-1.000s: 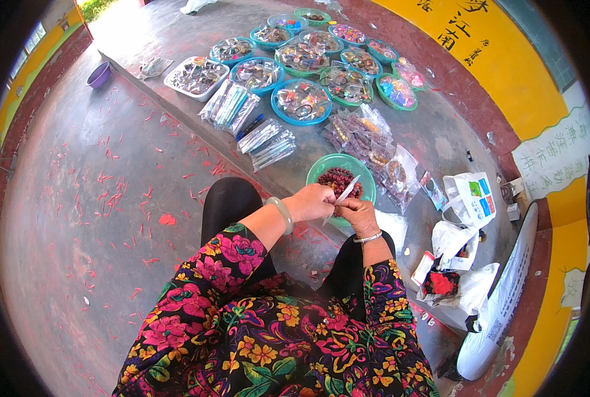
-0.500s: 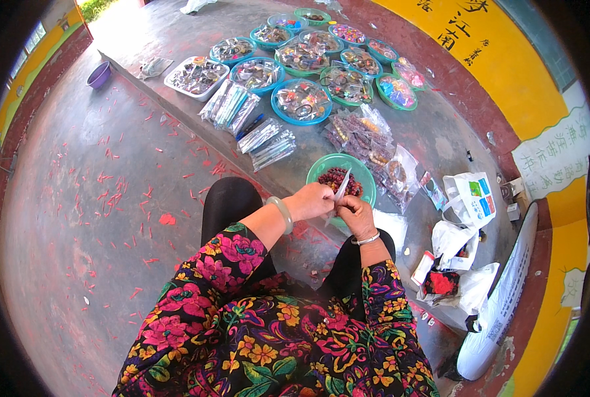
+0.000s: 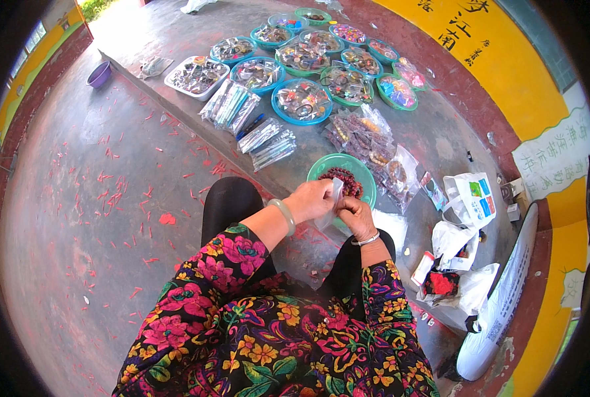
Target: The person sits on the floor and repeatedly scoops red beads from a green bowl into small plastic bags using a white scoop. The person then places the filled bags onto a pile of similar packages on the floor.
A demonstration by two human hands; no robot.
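Small bag (image 3: 337,190): thin, clear plastic, faintly crinkled, soft sheen. Beads (image 3: 342,175) look hard, smooth, glossy. Bowl (image 3: 369,186): smooth plastic. Bangle (image 3: 285,215): polished, stone-like. Bracelet (image 3: 367,239): shiny silvery metal. Blouse (image 3: 262,344): matt printed cloth. Leggings (image 3: 229,205): matt black cloth. Floor (image 3: 70,218) looks concrete, worn, scuffed, dull-sheened. Purple basin (image 3: 99,75): smooth plastic. Slim packets (image 3: 265,142): glossy clear plastic. Shopping bag (image 3: 465,206): smooth white plastic-looking. Wall (image 3: 506,83): flat yellow paint. Lettered sheet (image 3: 556,149): pale matt paper.

Daylight enters at upper left, overexposing the floor (image 3: 149,33) there. Fisheye distortion bows the yellow wall (image 3: 506,86) at right; the circular rim falls to black.
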